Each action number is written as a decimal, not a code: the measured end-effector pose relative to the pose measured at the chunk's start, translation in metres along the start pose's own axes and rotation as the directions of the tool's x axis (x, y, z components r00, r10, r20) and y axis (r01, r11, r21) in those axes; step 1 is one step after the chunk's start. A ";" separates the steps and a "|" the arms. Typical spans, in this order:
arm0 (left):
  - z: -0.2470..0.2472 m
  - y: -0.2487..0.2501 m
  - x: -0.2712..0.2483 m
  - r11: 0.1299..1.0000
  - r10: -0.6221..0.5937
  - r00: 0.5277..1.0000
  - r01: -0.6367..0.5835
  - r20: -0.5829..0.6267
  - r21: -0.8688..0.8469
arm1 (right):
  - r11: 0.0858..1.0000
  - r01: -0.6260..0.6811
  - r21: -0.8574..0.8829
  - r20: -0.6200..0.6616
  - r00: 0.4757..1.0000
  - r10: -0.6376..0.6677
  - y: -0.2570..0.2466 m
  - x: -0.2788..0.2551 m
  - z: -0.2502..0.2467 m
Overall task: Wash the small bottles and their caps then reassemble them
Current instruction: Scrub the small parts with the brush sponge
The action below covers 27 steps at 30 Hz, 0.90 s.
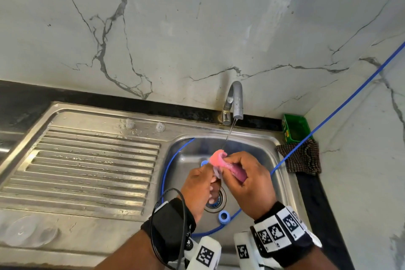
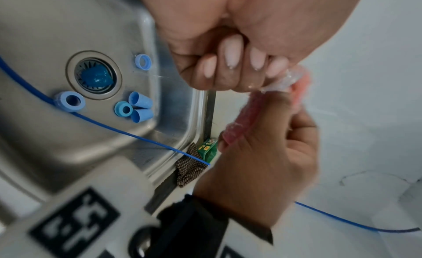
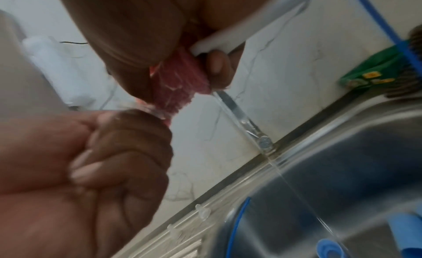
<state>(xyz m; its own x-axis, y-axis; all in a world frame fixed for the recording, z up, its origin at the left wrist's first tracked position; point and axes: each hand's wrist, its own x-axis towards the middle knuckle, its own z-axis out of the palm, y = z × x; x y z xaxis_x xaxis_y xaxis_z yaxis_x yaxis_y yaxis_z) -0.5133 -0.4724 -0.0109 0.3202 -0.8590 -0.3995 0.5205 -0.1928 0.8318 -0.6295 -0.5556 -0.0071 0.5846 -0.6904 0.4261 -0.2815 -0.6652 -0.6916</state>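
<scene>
Our left hand (image 1: 200, 184) curls round a small clear bottle (image 1: 217, 172), centre frame; our right hand (image 1: 247, 178) grips a pink sponge (image 1: 218, 158) pressed to its mouth under the thin tap (image 1: 235, 103) stream. Step: scrubbing. Next, we judge, a rinse, then the caps. Ribbed blue plastic caps (image 2: 139, 107) lie around the drain in the steel sink (image 1: 274, 160); two clear items sit on its rim, upper centre.

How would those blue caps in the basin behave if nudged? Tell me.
The blue caps look like light hollow plastic, so they would probably skid on the wet sink. Those lying on their sides may roll, likely curving, since they taper.
</scene>
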 end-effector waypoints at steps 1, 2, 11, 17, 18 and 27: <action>0.001 0.000 0.001 1.000 -0.008 1.000 0.008 0.004 0.004 | 0.999 -0.040 -0.007 -0.025 0.999 0.040 0.003 0.001 -0.001; 0.002 -0.001 0.004 1.000 -0.005 1.000 0.005 0.000 0.003 | 0.999 -0.046 -0.002 -0.037 0.998 0.045 0.003 0.001 0.000; 0.012 -0.011 0.033 1.000 -0.012 1.000 0.012 -0.014 0.010 | 1.000 -0.007 0.023 0.007 1.000 0.007 0.020 0.008 -0.002; 0.021 -0.020 0.054 0.992 -0.129 0.991 0.128 0.024 0.020 | 0.990 -0.139 -0.002 -0.003 0.990 0.139 0.053 0.022 0.000; 0.021 -0.022 0.058 0.992 -0.129 0.991 0.129 0.020 0.006 | 0.993 -0.118 0.000 0.021 0.993 0.118 0.053 0.022 0.002; 0.014 -0.040 0.111 0.949 -0.313 0.950 0.313 0.005 -0.043 | 0.967 -0.254 0.008 0.070 0.965 0.253 0.087 0.036 0.028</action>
<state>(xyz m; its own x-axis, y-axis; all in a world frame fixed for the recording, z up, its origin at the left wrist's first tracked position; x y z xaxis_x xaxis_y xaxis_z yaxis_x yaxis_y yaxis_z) -0.5094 -0.5664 -0.0829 0.1372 -0.7575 -0.6382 0.6278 -0.4318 0.6476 -0.6115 -0.6298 -0.0682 0.5462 -0.8145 0.1956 -0.4145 -0.4658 -0.7818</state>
